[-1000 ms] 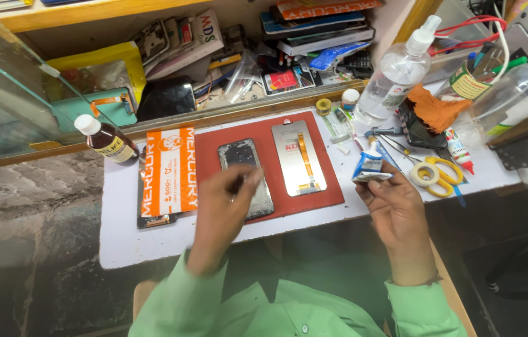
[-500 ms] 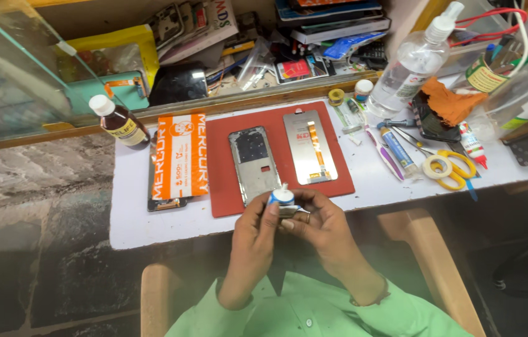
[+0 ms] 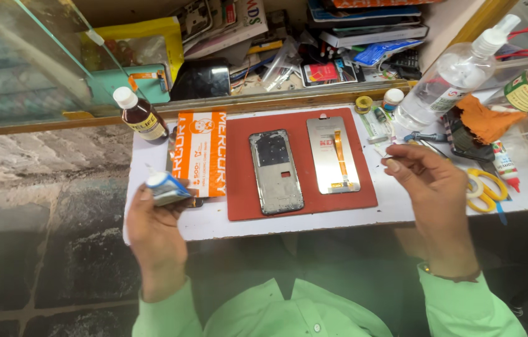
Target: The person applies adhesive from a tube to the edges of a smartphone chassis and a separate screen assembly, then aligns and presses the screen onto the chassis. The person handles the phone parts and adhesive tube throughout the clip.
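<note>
The left hand (image 3: 154, 234) grips a small glue tube (image 3: 165, 188) upright at the table's left edge, nozzle up, well left of the phone frame (image 3: 276, 171) lying lengthwise on the red mat (image 3: 239, 168), while the right hand (image 3: 429, 187) pinches a tiny cap (image 3: 390, 156)

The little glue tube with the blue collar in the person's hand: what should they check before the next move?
1. Small grey glue tube with blue collar and thin white nozzle held firmly in the left hand: ok.
2. Nozzle uncapped: ok, as far as it shows; the right hand pinches a tiny pale piece, perhaps the cap.
3. Glue ready at the tip: cannot tell.
4. Grey metal phone frame lying flat on the red rubber mat: ok.
5. Silver screen panel with orange ribbon cable beside the frame, not overlapping: ok.
6. Frame's edges clean: cannot tell.
</note>
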